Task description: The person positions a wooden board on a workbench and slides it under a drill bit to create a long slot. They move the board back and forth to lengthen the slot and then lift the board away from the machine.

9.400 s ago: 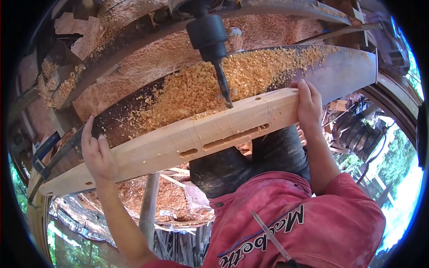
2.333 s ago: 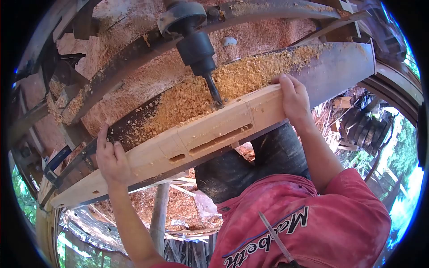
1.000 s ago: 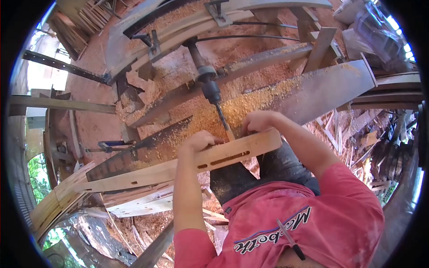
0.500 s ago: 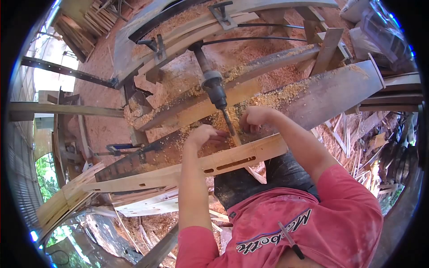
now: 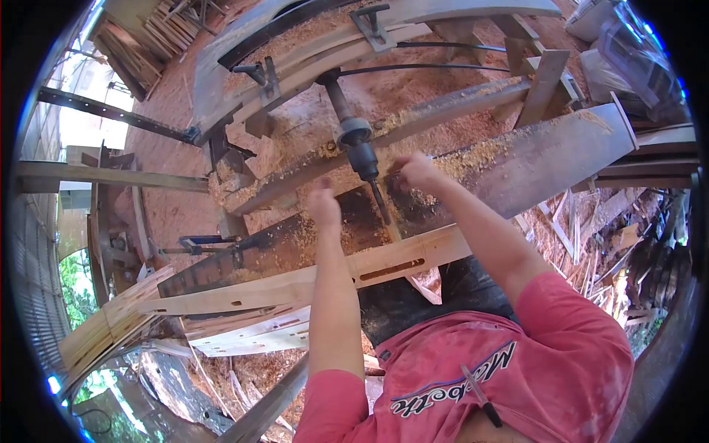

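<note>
A drill chuck [image 5: 362, 156] on a horizontal shaft holds a long bit [image 5: 380, 201] that points toward my body. My left hand [image 5: 323, 203] is raised left of the chuck, its fingers smeared by motion. On the chuck's right is my right hand [image 5: 415, 173], fingers curled, with what they hold, if anything, too small to tell. A long pale wooden piece [image 5: 288, 284] with slots lies along the near edge of the dark work board [image 5: 546, 151], in front of my waist. Wood chips [image 5: 473, 162] are scattered over the board.
Beyond the chuck runs a curved wooden beam [image 5: 458, 107] with chips on it. Clamps [image 5: 373, 28] sit on the far curved frame. A metal bar [image 5: 118, 114] and a wooden beam [image 5: 111, 177] extend left. Scrap wood [image 5: 576, 229] lies on the right.
Both hands have moved away from the bit and farther from my body, up beside the chuck. More of the dark board around the bit shows, with fewer chips there.
</note>
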### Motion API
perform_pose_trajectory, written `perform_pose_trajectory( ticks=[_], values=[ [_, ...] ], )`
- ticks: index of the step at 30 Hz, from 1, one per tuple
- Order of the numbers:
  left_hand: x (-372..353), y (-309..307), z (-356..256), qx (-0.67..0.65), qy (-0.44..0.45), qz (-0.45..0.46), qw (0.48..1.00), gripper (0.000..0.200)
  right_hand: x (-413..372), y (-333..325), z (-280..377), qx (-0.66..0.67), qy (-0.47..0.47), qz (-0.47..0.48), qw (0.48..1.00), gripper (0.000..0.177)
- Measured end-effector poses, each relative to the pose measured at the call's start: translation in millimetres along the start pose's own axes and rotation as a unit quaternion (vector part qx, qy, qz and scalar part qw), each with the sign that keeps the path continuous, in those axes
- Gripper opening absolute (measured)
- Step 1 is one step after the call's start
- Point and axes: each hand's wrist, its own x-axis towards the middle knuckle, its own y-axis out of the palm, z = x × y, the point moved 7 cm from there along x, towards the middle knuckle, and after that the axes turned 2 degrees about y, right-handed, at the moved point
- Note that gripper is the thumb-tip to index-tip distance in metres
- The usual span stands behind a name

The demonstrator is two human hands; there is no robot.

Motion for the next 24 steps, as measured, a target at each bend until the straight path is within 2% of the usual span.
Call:
perform_pose_trajectory(
  ticks=[1, 2, 3, 4, 5, 6, 7, 8, 9, 10, 11, 12, 13, 14, 15, 16, 17, 18, 19, 20, 21, 23, 24],
  values=[
    [0.1, -19.1, -9.8, -0.165, -0.042, -0.087, 0.982, 0.026, 2.1, -27.4, 3.2, 0.131, -0.099, -0.132, 0.978, 0.045],
    [-0.4, -40.0, -16.5, -0.324, -0.084, -0.171, 0.927, 0.027, -5.4, -40.1, -0.7, 0.224, -0.114, -0.122, 0.960, 0.044],
    [2.1, -64.6, -7.0, -0.324, -0.086, -0.170, 0.927, 0.027, -18.9, -53.9, -6.9, 0.224, -0.111, -0.124, 0.960, 0.044],
    [2.0, -67.9, 4.4, -0.347, -0.137, 0.071, 0.925, 0.029, -32.0, -50.8, -14.2, 0.193, -0.079, -0.005, 0.978, 0.043],
    [-16.8, -57.7, 3.7, -0.349, -0.179, 0.307, 0.867, 0.030, -44.2, -43.4, -21.5, 0.160, -0.046, 0.113, 0.980, 0.042],
    [-23.3, -61.8, -3.9, -0.349, -0.180, 0.309, 0.866, 0.030, -50.3, -48.5, -26.8, 0.161, -0.045, 0.111, 0.980, 0.042],
    [-47.6, -57.9, -3.3, -0.246, -0.303, 0.400, 0.829, 0.029, -58.8, -38.1, -42.1, 0.117, 0.044, 0.195, 0.973, 0.039],
    [-73.2, -60.1, 1.1, -0.134, -0.416, 0.477, 0.763, 0.029, -68.9, -27.2, -57.8, 0.071, 0.132, 0.278, 0.949, 0.037],
    [-71.1, -57.6, 7.6, -0.133, -0.416, 0.477, 0.762, 0.029, -66.5, -27.1, -58.6, 0.072, 0.133, 0.278, 0.949, 0.037],
    [-45.8, -57.3, 20.9, -0.175, -0.342, 0.377, 0.843, 0.028, -51.7, -46.4, -51.7, 0.122, 0.079, 0.133, 0.980, 0.037],
    [-23.3, -62.1, 35.2, -0.213, -0.260, 0.268, 0.903, 0.028, -42.9, -69.6, -46.7, 0.168, 0.025, -0.016, 0.985, 0.037],
    [3.4, -88.5, 64.3, -0.103, -0.175, 0.115, 0.972, 0.029, -34.8, -93.6, -39.4, 0.288, -0.086, -0.138, 0.944, 0.038],
    [21.4, -118.5, 77.5, 0.011, -0.081, -0.044, 0.996, 0.031, -36.0, -118.1, -38.3, 0.394, -0.193, -0.255, 0.861, 0.039],
    [19.7, -137.0, 68.1, -0.150, -0.142, -0.164, 0.965, 0.031, -40.3, -127.3, -41.5, 0.392, -0.189, -0.258, 0.863, 0.039],
    [9.7, -155.0, 55.7, -0.300, -0.200, -0.281, 0.889, 0.031, -53.9, -142.3, -48.9, 0.418, -0.190, -0.274, 0.845, 0.040],
    [10.5, -170.4, 50.6, -0.284, -0.164, -0.247, 0.912, 0.033, -67.8, -153.8, -55.4, 0.444, -0.190, -0.290, 0.826, 0.040],
    [8.0, -185.5, 48.6, -0.266, -0.128, -0.213, 0.931, 0.036, -83.7, -155.5, -61.0, 0.443, -0.181, -0.291, 0.829, 0.040],
    [-3.5, -195.9, 49.3, -0.262, -0.136, -0.212, 0.932, 0.036, -102.5, -145.1, -65.5, 0.344, -0.139, -0.265, 0.890, 0.039],
    [-11.2, -201.7, 38.7, -0.092, -0.088, -0.128, 0.984, 0.036, -119.0, -129.0, -73.3, 0.241, -0.093, -0.234, 0.937, 0.037],
    [-21.0, -199.8, 28.7, 0.079, -0.037, -0.033, 0.996, 0.037, -132.7, -113.2, -84.9, 0.214, -0.069, -0.210, 0.951, 0.038],
    [-37.7, -201.4, 22.7, 0.083, -0.049, -0.023, 0.995, 0.037, -146.6, -95.4, -97.7, 0.189, -0.042, -0.185, 0.963, 0.038],
    [-68.7, -179.6, 4.6, 0.244, -0.012, 0.095, 0.965, 0.039, -168.6, -58.8, -108.7, 0.168, -0.012, -0.180, 0.969, 0.038],
    [-74.7, -178.9, 12.3, 0.247, -0.020, 0.107, 0.963, 0.039, -171.9, -42.4, -109.6, 0.144, 0.001, -0.173, 0.974, 0.039]
  ],
)
